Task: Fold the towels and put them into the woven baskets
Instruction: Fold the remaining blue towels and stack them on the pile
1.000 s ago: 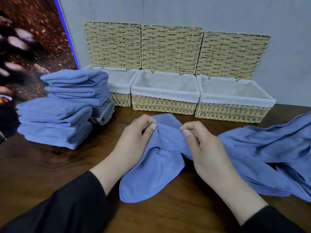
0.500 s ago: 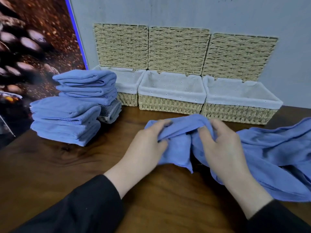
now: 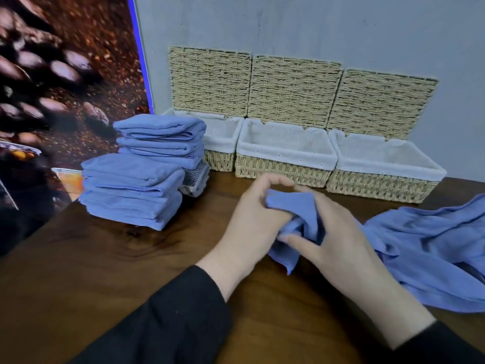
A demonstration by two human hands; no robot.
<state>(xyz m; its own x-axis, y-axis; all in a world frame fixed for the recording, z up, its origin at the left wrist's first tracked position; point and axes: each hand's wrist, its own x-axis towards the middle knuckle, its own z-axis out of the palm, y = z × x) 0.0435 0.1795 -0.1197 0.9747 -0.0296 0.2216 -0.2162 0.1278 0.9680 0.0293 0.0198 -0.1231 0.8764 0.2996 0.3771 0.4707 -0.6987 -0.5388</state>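
The left hand [image 3: 252, 219] curls its fingers and thumb round the top of a bunched blue towel [image 3: 296, 222], pinching the cloth from the left, while the right hand [image 3: 338, 237] grips the same bundle from the other side, its fingers tucked into the folds and its thumb stretched along the lower edge. The towel is gathered between the two hands above the wooden table [image 3: 105, 271], one loose corner hanging down towards the wood. To the right, a heap of unfolded blue towels [image 3: 433, 245] lies spread on the table, running up close to the right wrist. Behind the hands three woven baskets with pale cloth linings stand in a row against the grey wall [image 3: 315, 27]: the left basket [image 3: 223, 161], the middle basket [image 3: 283, 172] and the right basket [image 3: 380, 185], each with its woven lid propped upright behind it. At the left, two stacks of folded blue towels [image 3: 133, 190] sit on the table, the rear stack resting on a striped folded cloth [image 3: 195, 181]. Both forearms wear black sleeves [image 3: 170, 324].
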